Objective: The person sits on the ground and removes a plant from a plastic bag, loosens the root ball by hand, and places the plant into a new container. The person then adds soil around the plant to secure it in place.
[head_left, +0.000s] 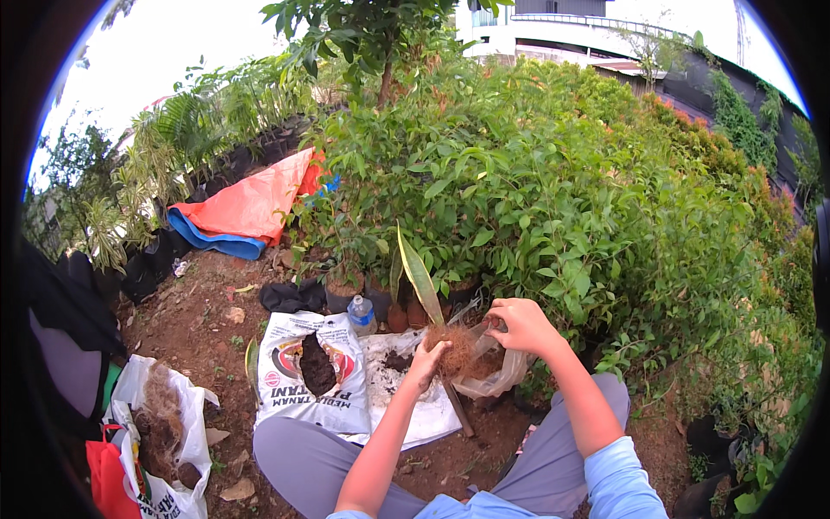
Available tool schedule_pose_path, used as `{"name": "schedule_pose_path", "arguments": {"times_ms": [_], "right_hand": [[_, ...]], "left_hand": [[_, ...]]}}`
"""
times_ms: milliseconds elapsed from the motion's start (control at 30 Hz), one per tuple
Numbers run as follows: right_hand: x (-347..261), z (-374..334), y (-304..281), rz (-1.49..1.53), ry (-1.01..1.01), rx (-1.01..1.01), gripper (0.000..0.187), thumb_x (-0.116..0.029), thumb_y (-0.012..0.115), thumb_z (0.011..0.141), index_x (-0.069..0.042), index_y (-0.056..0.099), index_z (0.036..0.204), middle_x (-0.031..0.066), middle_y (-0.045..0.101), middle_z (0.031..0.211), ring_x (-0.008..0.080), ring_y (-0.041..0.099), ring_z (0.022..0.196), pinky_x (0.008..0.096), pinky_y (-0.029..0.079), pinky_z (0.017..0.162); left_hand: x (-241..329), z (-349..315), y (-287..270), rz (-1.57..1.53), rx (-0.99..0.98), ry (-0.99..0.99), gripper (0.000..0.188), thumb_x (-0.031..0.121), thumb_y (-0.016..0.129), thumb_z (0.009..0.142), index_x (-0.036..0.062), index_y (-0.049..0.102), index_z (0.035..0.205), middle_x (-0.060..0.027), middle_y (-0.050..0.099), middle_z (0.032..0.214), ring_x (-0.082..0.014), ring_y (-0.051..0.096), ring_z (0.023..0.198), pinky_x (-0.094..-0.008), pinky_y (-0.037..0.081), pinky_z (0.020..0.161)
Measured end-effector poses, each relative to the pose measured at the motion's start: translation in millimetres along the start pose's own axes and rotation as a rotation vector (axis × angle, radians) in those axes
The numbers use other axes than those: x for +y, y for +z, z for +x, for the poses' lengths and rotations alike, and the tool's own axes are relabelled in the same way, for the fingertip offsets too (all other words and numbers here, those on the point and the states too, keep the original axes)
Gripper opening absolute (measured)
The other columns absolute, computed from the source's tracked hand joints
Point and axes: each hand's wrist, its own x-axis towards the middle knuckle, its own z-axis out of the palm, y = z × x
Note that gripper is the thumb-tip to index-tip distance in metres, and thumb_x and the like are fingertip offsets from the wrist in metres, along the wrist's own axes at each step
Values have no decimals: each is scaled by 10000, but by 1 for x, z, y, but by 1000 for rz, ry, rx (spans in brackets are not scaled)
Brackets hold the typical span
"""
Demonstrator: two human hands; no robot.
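A clump of brown coconut fibre (450, 346) is wrapped round the base of a snake plant leaf (417, 275), green with pale yellow edges, which stands upright and tilts left. My left hand (425, 363) is closed on the clump's left side. At its right hangs a clear plastic bag (500, 379) with more brown fibre inside. My right hand (523, 327) is raised at the bag's upper edge, its fingertips pinched on the plastic. Part of the clump is hidden behind my left fingers and the bag.
Before my crossed legs lie a torn white sack (298, 363) of dark soil and a soil-stained white sheet (402, 415). Behind them stands a plastic bottle (361, 313). Another sack with fibre (162, 415) lies left. Dense potted shrubs (553, 199) and an orange tarp (251, 203) lie beyond.
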Motion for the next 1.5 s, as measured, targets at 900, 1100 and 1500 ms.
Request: {"name": "schedule_pose_path", "arguments": {"times_ms": [900, 1100, 1500], "right_hand": [[-17, 3, 20, -121, -225, 162, 194, -12, 567, 624, 5, 534, 814, 114, 512, 856, 266, 526, 804, 343, 460, 687], [8, 7, 28, -198, -165, 202, 139, 3, 558, 629, -15, 507, 758, 98, 475, 785, 260, 524, 754, 344, 457, 650], [13, 10, 25, -2, 13, 294, 90, -99, 602, 744, -33, 555, 785, 91, 504, 770, 270, 549, 756, 367, 447, 621]], "left_hand": [[-11, 1, 5, 386, -106, 192, 692, 153, 642, 794, -50, 244, 1322, -117, 491, 1182, -163, 480, 1057, -283, 390, 907], [4, -11, 16, 200, -194, 57, 752, 169, 657, 775, -40, 212, 1345, -119, 425, 1261, -183, 434, 1123, -289, 358, 947], [16, -25, 20, 153, -234, 17, 756, 140, 641, 776, 19, 191, 1371, -100, 443, 1248, -170, 466, 1101, -303, 399, 918]]}}
